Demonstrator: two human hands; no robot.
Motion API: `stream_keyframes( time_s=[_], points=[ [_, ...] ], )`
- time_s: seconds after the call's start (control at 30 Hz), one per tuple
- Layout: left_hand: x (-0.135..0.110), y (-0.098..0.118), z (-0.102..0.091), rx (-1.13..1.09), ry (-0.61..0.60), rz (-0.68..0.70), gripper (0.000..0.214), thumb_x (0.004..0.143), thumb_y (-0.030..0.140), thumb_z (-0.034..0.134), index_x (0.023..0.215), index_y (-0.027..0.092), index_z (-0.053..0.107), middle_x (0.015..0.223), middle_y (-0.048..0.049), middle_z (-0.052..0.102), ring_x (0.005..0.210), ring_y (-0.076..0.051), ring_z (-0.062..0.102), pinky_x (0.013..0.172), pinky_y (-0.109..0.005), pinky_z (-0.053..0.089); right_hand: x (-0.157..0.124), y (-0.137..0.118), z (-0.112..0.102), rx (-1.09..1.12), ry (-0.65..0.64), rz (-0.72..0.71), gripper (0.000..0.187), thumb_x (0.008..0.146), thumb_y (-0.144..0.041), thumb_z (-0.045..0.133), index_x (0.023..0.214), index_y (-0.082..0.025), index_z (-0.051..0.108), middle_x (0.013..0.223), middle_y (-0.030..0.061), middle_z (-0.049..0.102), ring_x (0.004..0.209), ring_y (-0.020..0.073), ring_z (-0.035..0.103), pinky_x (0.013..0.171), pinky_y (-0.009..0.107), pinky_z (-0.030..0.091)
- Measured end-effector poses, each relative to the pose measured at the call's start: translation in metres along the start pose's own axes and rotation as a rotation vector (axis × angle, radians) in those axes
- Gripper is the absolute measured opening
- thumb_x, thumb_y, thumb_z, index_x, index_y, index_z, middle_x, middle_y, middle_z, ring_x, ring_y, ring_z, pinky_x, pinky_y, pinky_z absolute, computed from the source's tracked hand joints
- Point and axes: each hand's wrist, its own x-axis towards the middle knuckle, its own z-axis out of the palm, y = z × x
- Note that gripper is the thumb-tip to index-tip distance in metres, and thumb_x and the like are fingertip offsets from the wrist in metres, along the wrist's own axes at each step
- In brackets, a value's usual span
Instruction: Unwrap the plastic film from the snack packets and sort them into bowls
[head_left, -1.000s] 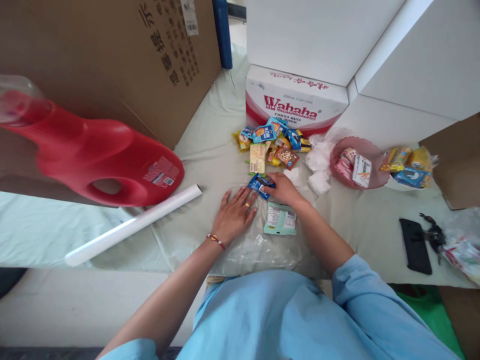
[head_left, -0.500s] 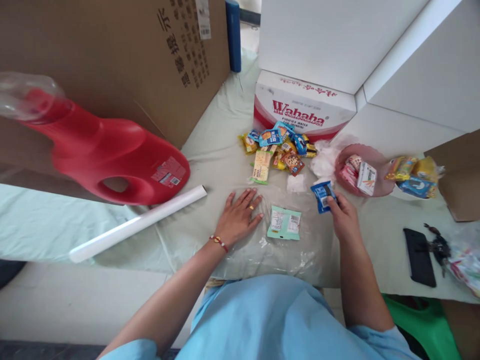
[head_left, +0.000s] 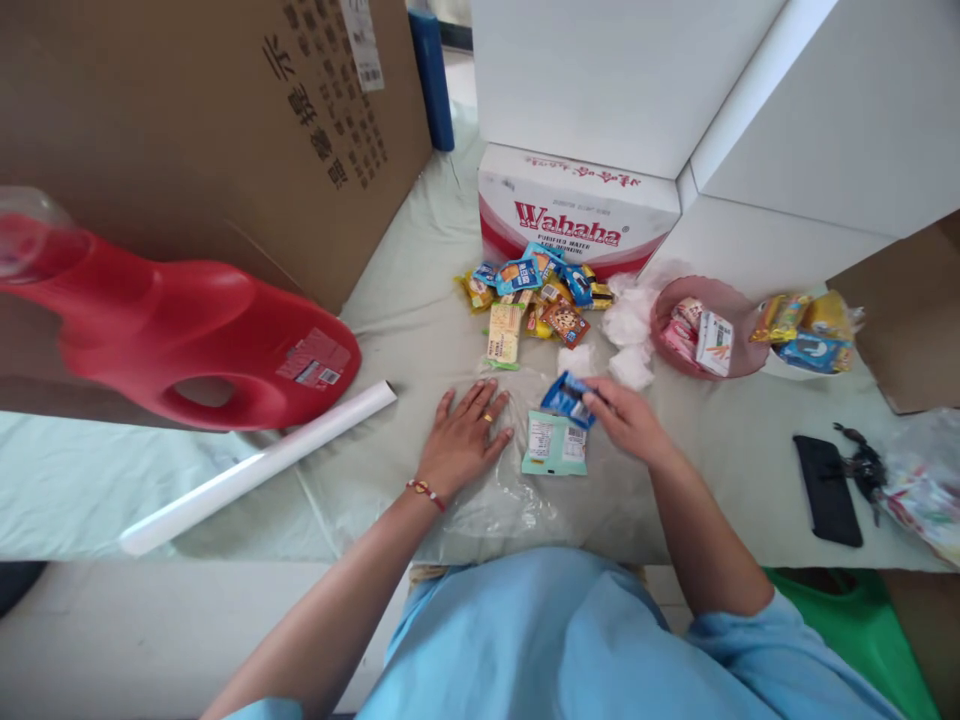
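Note:
My right hand pinches a small blue snack packet just above a pale green packet that lies on a clear plastic bag. Flat on the left part of that bag rests my left hand, fingers spread, a ring and a red bracelet on it. Behind them lies a pile of mixed snack packets in front of a red and white Wahaha box.
A red detergent jug lies on its side at the left beside a white roll and a big cardboard box. A pink bowl with packets, more snacks, white tissue, a black phone and keys are at the right.
My right hand took the blue packet from near the pile out toward the pink bowl, then came back left with it over the green packet. The left hand stayed flat.

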Motion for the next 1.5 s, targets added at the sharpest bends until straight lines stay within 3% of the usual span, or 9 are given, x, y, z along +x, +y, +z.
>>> stream_keyframes(
  time_s=[0.1, 0.23, 0.43, 0.6, 0.73, 1.0, 1.13, 1.33, 1.5],
  points=[
    [0.000, 0.001, 0.000, 0.003, -0.003, -0.006, 0.060, 0.108, 0.052, 0.040, 0.163, 0.028, 0.043, 0.175, -0.0063, 0.034, 0.162, -0.027, 0.033, 0.132, -0.061, 0.019, 0.058, 0.009, -0.011, -0.124, 0.136, 0.018, 0.041, 0.107, -0.045, 0.042, 0.121, -0.019, 0.071, 0.106, 0.0110, 0.076, 0.096, 0.0264, 0.069, 0.089, 0.041, 0.055],
    [-0.001, 0.001, -0.001, -0.008, 0.011, -0.010, 0.059, 0.109, 0.053, 0.039, 0.162, 0.029, 0.044, 0.174, -0.0057, 0.037, 0.162, -0.026, 0.033, 0.133, -0.058, 0.017, 0.134, 0.008, -0.007, -0.416, 0.026, -0.040, 0.040, 0.106, -0.035, 0.041, 0.111, -0.017, 0.076, 0.109, 0.0159, 0.074, 0.105, 0.0322, 0.064, 0.098, 0.047, 0.050],
    [-0.001, 0.001, -0.001, -0.019, 0.027, -0.003, 0.059, 0.108, 0.052, 0.040, 0.163, 0.029, 0.044, 0.173, -0.0063, 0.038, 0.161, -0.027, 0.034, 0.134, -0.059, 0.017, 0.199, 0.020, 0.001, -0.707, 0.003, -0.225, 0.047, 0.102, -0.027, 0.048, 0.145, -0.015, 0.064, 0.148, 0.0188, 0.062, 0.141, 0.0398, 0.043, 0.116, 0.058, 0.035],
    [-0.002, -0.001, 0.000, -0.057, 0.028, 0.000, 0.059, 0.109, 0.051, 0.039, 0.163, 0.028, 0.044, 0.174, -0.0058, 0.037, 0.162, -0.026, 0.033, 0.135, -0.058, 0.016, 0.183, 0.059, -0.018, -0.663, -0.030, -0.145, 0.038, 0.099, -0.028, 0.048, 0.118, -0.013, 0.077, 0.123, 0.0193, 0.074, 0.121, 0.0362, 0.059, 0.112, 0.055, 0.041],
    [-0.003, -0.003, 0.000, -0.086, 0.025, 0.003, 0.059, 0.110, 0.052, 0.038, 0.163, 0.027, 0.043, 0.175, -0.0059, 0.034, 0.163, -0.025, 0.030, 0.136, -0.058, 0.013, 0.176, 0.076, -0.031, -0.557, 0.121, -0.127, 0.039, 0.101, -0.034, 0.046, 0.124, -0.016, 0.073, 0.129, 0.0179, 0.074, 0.121, 0.0345, 0.062, 0.111, 0.052, 0.043],
    [-0.003, -0.003, -0.001, -0.115, 0.026, 0.002, 0.058, 0.109, 0.048, 0.042, 0.163, 0.028, 0.044, 0.174, -0.0066, 0.036, 0.162, -0.027, 0.033, 0.135, -0.060, 0.015, 0.252, 0.065, 0.003, -0.463, 0.267, 0.144, 0.051, 0.098, -0.050, 0.061, 0.131, -0.011, 0.065, 0.119, 0.0219, 0.072, 0.119, 0.0400, 0.062, 0.107, 0.060, 0.047],
    [-0.003, -0.003, -0.004, -0.119, 0.021, 0.005, 0.057, 0.109, 0.048, 0.041, 0.162, 0.027, 0.045, 0.174, -0.0071, 0.037, 0.162, -0.027, 0.034, 0.136, -0.060, 0.015, 0.244, 0.035, 0.028, -0.498, 0.207, 0.030, 0.040, 0.103, -0.040, 0.055, 0.133, -0.016, 0.065, 0.122, 0.0177, 0.070, 0.117, 0.0361, 0.062, 0.106, 0.055, 0.049],
    [-0.003, -0.003, -0.004, -0.108, 0.011, -0.003, 0.055, 0.109, 0.049, 0.041, 0.158, 0.025, 0.052, 0.164, -0.0104, 0.053, 0.156, -0.029, 0.043, 0.135, -0.059, 0.015, 0.176, 0.000, 0.054, -0.746, -0.132, -0.286, 0.035, 0.106, -0.019, 0.042, 0.125, -0.018, 0.071, 0.121, 0.0169, 0.066, 0.119, 0.0334, 0.054, 0.105, 0.049, 0.047],
    [-0.003, -0.003, -0.004, -0.112, 0.018, -0.001, 0.053, 0.110, 0.049, 0.040, 0.155, 0.025, 0.055, 0.158, -0.0110, 0.059, 0.154, -0.030, 0.045, 0.135, -0.059, 0.016, 0.163, 0.011, 0.035, -0.669, -0.123, -0.298, 0.036, 0.107, -0.026, 0.044, 0.133, -0.019, 0.068, 0.116, 0.0159, 0.063, 0.113, 0.0316, 0.056, 0.099, 0.045, 0.050]
  ],
)
